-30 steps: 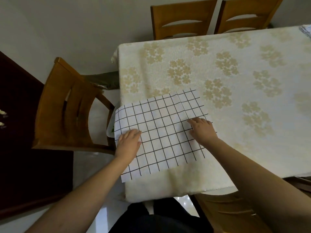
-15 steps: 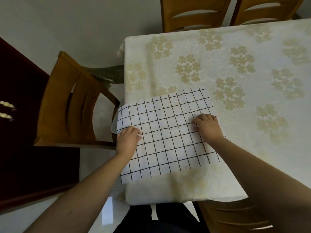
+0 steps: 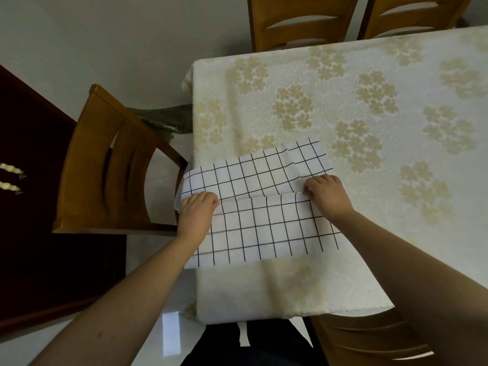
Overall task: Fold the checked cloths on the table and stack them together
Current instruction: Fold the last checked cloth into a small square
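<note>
We see the checked cloth (image 3: 264, 207) lying at the near left corner of the table (image 3: 343, 107), its near edge lifted between our fingers. Our left hand (image 3: 196, 215) and right hand (image 3: 326, 196) both pinch that edge with curled fingers, knuckles up, forearms reaching in from below.

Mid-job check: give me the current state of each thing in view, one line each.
checked cloth: on the table's near-left corner, near part being folded up over the far part, fold incomplete.
left hand: fingers curled, pinching the folded edge at the cloth's left side.
right hand: pinching the same edge at the right side.
tablecloth: spread flat, overhanging the edges.
</note>
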`<control>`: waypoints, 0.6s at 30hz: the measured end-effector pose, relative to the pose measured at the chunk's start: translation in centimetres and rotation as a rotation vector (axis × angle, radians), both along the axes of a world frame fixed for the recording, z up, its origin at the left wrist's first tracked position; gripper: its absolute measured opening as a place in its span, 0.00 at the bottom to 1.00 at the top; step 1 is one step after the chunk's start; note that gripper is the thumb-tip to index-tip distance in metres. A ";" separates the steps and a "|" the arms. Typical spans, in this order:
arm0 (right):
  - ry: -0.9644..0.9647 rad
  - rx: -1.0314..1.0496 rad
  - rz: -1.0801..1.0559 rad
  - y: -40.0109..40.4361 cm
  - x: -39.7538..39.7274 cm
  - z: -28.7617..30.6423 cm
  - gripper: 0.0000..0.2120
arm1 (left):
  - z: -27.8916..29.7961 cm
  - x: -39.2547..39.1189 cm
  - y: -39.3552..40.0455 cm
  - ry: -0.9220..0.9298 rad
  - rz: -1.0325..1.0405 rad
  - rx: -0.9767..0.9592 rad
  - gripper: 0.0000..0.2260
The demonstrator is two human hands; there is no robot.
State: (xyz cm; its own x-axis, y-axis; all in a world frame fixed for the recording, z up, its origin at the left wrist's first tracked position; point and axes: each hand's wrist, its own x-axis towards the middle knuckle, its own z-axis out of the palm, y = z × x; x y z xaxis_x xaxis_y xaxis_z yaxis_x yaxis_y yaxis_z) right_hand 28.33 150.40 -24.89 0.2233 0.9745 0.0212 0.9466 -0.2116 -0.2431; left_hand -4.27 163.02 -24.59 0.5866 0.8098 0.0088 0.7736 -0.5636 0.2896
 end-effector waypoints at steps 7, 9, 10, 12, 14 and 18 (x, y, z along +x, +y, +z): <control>-0.080 0.209 0.005 0.0 1.6 4.3 0.04 | 5.2 2.7 3.4 -0.053 -0.071 0.120 0.06; -0.126 0.232 0.028 -0.1 2.1 5.2 0.05 | 6.5 3.1 4.5 -0.065 -0.105 0.159 0.08; -0.156 0.235 0.043 -0.2 2.4 5.5 0.06 | 7.1 3.1 4.9 -0.069 -0.134 0.180 0.08; -0.209 0.226 0.059 -0.4 2.7 6.2 0.07 | 8.1 2.9 5.8 -0.060 -0.173 0.218 0.08; -0.249 0.225 0.045 -0.5 2.8 6.8 0.06 | 9.1 2.8 6.4 -0.059 -0.182 0.253 0.08; -0.265 0.304 -0.024 -0.7 2.6 8.4 0.03 | 10.7 2.3 7.7 -0.081 -0.244 0.314 0.06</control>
State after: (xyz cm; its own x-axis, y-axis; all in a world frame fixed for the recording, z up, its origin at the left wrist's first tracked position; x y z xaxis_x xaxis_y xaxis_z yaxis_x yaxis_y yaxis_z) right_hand 30.91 149.73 -16.46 0.1944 0.9096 0.3672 0.9805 -0.1909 -0.0461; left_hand -1.93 170.72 -13.88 0.7485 0.5974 0.2879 0.5879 -0.7986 0.1287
